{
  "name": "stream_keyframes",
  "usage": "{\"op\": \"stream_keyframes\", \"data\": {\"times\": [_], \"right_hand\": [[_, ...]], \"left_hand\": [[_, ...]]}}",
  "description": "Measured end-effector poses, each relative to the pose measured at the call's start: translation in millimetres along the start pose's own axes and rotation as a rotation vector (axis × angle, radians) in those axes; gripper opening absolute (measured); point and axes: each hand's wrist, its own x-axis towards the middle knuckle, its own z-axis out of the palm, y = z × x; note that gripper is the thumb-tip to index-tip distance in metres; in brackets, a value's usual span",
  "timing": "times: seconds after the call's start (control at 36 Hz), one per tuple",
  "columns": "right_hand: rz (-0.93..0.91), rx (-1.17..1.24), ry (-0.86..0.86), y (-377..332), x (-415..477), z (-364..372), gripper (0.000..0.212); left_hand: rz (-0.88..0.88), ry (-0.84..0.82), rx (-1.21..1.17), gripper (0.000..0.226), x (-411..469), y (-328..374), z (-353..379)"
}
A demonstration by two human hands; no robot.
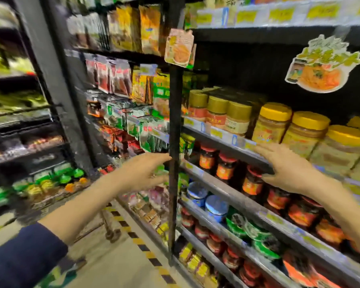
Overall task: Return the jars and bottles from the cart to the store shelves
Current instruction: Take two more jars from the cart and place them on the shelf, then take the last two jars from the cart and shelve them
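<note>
The view is blurred by motion. My left hand [144,172] reaches forward with relaxed fingers beside the black shelf post [175,142] and holds nothing. My right hand [287,169] hovers open in front of the grey shelf edge [227,140], below the yellow-lidded jars [272,123] and just above a row of red-lidded sauce jars [227,165]. Gold-lidded jars [216,112] stand further left on the same upper shelf. The wire cart [56,183], far left and lower, holds green and orange items.
Blue-lidded jars [215,206] and green-lidded tubs [256,231] fill lower shelves. Hanging snack packets [121,80] cover the left bay. A yellow-black striped line [133,233] runs along the floor by the shelf base. A paper sign [322,65] hangs at upper right.
</note>
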Motion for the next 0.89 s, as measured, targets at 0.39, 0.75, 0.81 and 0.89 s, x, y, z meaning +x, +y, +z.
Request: {"op": "stream_keyframes", "data": {"times": [0.39,0.75,0.81,0.89], "right_hand": [[-0.446,0.165,-0.129,-226.7,161.7,27.0,0.075],[-0.739,0.272,-0.212,-384.4,334.6,54.5,0.073],[-0.793,0.258,-0.216,-406.4,367.1,57.4,0.073],[-0.837,0.218,-0.223,-438.4,416.0,62.1,0.074]], "left_hand": [[-0.431,-0.037,0.073,0.063,-108.0,-175.5,5.4],[-0.774,-0.155,0.093,0.067,-126.9,-340.0,38.7],[-0.818,-0.181,0.082,0.069,-122.4,-367.9,44.6],[-0.896,-0.206,0.063,0.07,-112.3,-410.8,53.6]]}}
